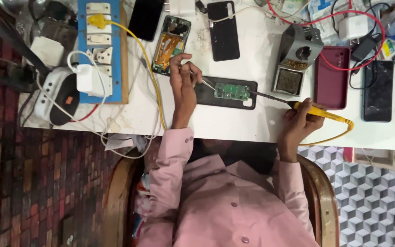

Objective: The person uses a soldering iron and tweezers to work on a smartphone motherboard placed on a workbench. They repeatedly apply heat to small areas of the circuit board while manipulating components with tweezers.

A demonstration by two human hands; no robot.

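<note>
Head view: left hand (184, 80) pinches tweezers (206, 83) on the green circuit board (232, 91) near the counter's front edge; right hand (298, 122) grips the soldering iron (318, 111). A slipped tip could bridge pads.

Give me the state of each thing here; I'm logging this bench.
left hand: pinching tweezers at the board
right hand: gripping yellow soldering iron, tip on board
green circuit board: lying bare on a black phone
opened phone: back off, insides showing
white charger: plugged into blue switchboard
maroon case: empty, hollow side up
</note>
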